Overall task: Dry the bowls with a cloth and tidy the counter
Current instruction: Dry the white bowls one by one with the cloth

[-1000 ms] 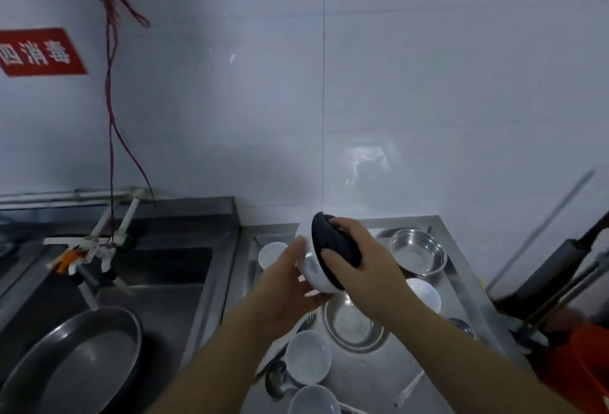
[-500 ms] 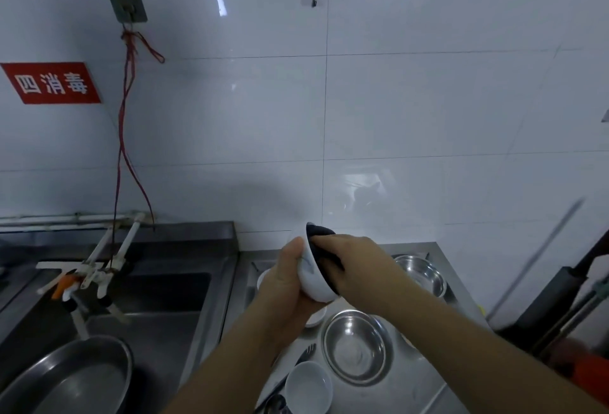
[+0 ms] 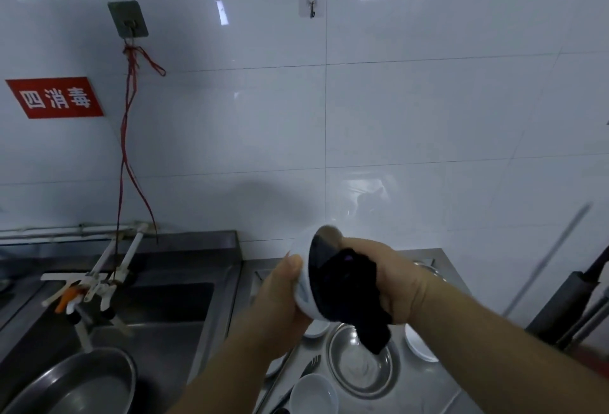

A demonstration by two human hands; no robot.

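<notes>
Red sign (image 3: 54,97) on tiled wall; steel pan (image 3: 75,384) in sink (left); fork (image 3: 309,366).

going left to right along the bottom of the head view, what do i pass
Large metal pan in the sink → left hand gripping the white bowl → dark cloth pressed into the bowl → right hand holding that cloth → dark handle leaning at the far right.

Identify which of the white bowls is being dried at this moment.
The white bowl lifted above the counter: the left hand holds it tilted on edge while the right hand presses the dark cloth into it. The other white bowls rest on the counter, untouched.
</notes>
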